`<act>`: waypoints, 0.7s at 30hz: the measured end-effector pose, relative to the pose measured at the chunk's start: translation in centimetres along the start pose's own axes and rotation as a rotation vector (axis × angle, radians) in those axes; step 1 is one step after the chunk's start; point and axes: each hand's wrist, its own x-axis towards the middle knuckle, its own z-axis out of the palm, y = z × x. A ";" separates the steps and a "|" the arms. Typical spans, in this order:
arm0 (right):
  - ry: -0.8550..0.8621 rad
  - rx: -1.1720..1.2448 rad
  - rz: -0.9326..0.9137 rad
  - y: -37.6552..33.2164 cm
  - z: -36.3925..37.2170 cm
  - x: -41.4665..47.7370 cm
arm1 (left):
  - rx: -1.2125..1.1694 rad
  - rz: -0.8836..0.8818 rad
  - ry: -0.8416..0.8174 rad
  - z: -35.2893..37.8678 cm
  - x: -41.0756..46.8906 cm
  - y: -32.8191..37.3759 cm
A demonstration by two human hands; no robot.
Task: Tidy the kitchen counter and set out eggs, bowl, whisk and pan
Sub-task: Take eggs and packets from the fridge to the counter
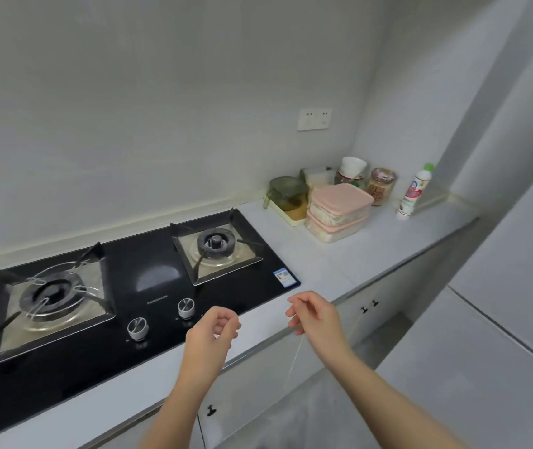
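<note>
Above counter [349, 254] edge: left hand [215, 328], right hand [315, 314] empty, fingers curled.

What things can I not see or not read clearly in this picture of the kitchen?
All in the head view:
- Eggs, bowl, whisk, pan: none in frame.
- Jar label: too small and blurred to read.
- White bottle label: too small to read.
- Sticker on the stove: print too small.
- Pink-lidded boxes: contents unclear through cloudy walls; they hide part of the items behind.
- Cabinets: doors closed, inside hidden.
- Left hand and right hand: loosely curled, holding nothing visible.
</note>
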 end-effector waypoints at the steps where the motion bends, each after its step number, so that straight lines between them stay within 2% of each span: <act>1: 0.019 0.001 0.010 0.5 -1.4 1.1 | -0.002 0.005 -0.018 1.9 1.2 0.3; 8: 0.097 0.004 0.057 2.5 -10.1 10.9 | 0.002 0.039 -0.139 13.2 11.0 3.9; 15: 0.164 -0.038 0.054 2.0 -17.7 20.0 | 0.000 0.087 -0.199 21.4 19.7 8.7; 21: 0.152 -0.009 0.099 3.0 -21.4 23.9 | 0.019 0.072 -0.195 26.2 22.3 9.7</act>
